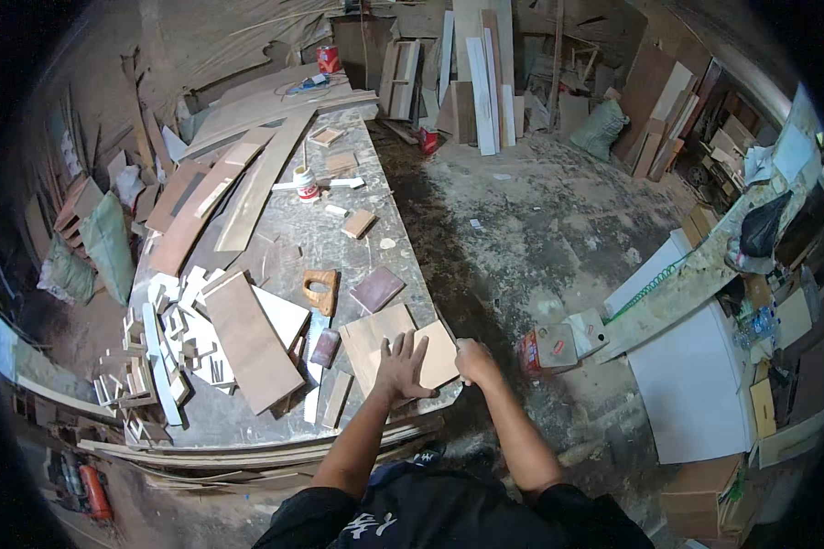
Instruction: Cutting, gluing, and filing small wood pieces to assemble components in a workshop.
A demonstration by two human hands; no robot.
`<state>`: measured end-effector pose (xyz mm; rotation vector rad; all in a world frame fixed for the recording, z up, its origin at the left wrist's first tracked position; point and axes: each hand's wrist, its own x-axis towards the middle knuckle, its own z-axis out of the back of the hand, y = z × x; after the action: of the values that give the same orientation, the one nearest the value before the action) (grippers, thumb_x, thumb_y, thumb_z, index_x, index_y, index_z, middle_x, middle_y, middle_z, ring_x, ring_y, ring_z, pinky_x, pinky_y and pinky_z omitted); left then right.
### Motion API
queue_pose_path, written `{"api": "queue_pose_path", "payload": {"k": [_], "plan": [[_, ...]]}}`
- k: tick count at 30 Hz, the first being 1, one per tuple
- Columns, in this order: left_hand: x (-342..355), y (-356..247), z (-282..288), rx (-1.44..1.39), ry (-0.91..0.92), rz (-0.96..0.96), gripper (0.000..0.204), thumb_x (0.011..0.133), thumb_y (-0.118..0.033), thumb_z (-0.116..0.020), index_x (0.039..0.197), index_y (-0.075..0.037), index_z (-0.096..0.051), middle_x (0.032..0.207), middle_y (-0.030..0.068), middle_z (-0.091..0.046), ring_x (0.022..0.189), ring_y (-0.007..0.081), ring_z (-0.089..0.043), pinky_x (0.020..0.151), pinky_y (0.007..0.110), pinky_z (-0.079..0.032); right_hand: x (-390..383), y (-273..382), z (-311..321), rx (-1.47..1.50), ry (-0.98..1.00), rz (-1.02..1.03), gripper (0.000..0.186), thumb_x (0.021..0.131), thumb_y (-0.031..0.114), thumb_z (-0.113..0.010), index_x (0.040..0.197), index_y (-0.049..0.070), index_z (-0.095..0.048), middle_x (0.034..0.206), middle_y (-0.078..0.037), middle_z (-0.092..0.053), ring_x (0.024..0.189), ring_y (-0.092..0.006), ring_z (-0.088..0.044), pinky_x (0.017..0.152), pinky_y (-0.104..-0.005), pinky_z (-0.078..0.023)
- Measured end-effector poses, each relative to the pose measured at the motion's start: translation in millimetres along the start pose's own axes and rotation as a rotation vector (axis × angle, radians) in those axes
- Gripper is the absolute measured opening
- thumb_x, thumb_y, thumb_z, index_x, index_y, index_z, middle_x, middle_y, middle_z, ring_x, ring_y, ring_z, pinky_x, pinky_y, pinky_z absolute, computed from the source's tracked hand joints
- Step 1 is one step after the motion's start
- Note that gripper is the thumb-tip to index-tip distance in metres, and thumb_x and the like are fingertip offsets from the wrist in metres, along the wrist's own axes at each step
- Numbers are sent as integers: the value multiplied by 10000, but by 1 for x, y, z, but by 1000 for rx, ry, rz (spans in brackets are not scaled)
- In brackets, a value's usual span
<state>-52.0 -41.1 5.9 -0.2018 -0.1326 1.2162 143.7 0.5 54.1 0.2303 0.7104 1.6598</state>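
Observation:
My left hand [400, 368] lies flat with its fingers spread. It presses on a light wooden panel [441, 355] and a plywood board [375, 327] beside it, near the table's front right corner. My right hand [475, 362] is closed in a fist against the panel's right edge, at the rim of the table. What its fingers hold, if anything, is hidden. Left of the boards are a purplish flat sheet or pad [377, 289], a dark red block [325, 349] and a handsaw with a wooden handle [319, 293]. A narrow wood strip [337, 400] lies close to my left forearm.
A wide brown board [252, 343] and a pile of small white offcuts [188, 320] cover the table's left. Farther back stand a white glue jar [306, 185] and long planks [265, 183]. Right of the table, a red tin [530, 351] is on the floor near a white panel [691, 366].

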Motion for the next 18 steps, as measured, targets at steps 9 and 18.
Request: {"api": "queue_pose_path", "payload": {"k": [9, 18], "plan": [[-2, 4, 0, -33, -21, -10, 1245, 494, -680, -725, 1479, -91, -240, 1494, 256, -243, 1389, 408, -221, 1084, 643, -138, -2, 22, 15, 45, 135, -118, 248, 796, 47, -437, 863, -60, -651, 702, -250, -651, 601, -330, -678, 628, -430, -549], [-1, 1, 4, -15, -7, 2, 1274, 482, -710, -721, 1483, -92, -231, 1497, 250, -239, 1381, 407, -234, 1073, 645, -153, -2, 21, 17, 131, 237, -179, 266, 816, 32, -377, 898, -67, -611, 621, -176, -629, 467, -250, -616, 440, -373, -496]]}}
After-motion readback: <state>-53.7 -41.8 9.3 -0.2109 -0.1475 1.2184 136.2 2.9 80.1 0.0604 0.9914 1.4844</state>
